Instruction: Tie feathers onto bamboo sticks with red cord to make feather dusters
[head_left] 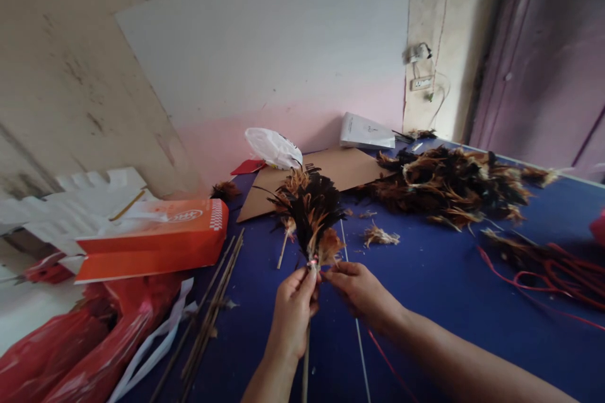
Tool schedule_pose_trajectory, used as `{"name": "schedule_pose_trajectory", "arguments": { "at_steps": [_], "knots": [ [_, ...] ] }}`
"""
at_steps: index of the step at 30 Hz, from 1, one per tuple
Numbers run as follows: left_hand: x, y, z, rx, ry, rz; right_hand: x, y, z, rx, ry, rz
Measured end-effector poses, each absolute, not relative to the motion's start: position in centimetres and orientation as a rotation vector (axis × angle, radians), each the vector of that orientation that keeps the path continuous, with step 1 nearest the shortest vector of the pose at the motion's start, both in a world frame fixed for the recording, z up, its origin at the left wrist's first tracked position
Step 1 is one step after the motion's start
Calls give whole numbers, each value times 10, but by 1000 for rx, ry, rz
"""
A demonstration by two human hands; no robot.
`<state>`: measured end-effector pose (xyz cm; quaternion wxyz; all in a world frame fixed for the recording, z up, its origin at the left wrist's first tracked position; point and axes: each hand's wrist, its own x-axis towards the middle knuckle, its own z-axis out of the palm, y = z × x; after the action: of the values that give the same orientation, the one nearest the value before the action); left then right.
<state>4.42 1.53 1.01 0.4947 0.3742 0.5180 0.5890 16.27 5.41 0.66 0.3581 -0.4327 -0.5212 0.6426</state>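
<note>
Here, read from left to right: red plastic bags [94, 346] slump over the worktop's [439, 277] left edge, with an orange carton [151, 239] lying on its side just above them. A bundle of thin sticks [208, 315] runs diagonally along the blue surface beside the bags. Near the front edge, at the middle, the left hand [293, 312] is closed around a stick [306, 359] and pinches it at the base of a feather duster head [309, 208], which stands upright above the fingers, dark and rust-coloured. The right hand [362, 289] meets it from the other side, fingertips pressed to the same point where a pink binding shows; it too is closed in a pinch, though what it grips is too small to tell. Behind the duster, a cardboard sheet [340, 170] lies flat with a white bag [273, 147] at its far-left corner. Toward the far right corner sits a pile of loose feathers [454, 186]. Red cord [558, 277] coils by the right edge.
</note>
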Motion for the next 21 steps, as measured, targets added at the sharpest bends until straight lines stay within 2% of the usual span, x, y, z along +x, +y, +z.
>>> {"name": "schedule_pose_trajectory", "arguments": {
  "at_steps": [8,14,17,21],
  "knots": [
    [46,12,7,1236,1343,1339,177,36,34,-882,-2069,675],
    [47,3,17,1950,1625,1238,196,11,69,-707,-2376,370],
    [42,-10,31,2401,1830,863,208,10,81,-656,-2419,253],
    [27,-41,60,2936,1690,207,227,28,88,-667,-2455,160]
  ]
}}
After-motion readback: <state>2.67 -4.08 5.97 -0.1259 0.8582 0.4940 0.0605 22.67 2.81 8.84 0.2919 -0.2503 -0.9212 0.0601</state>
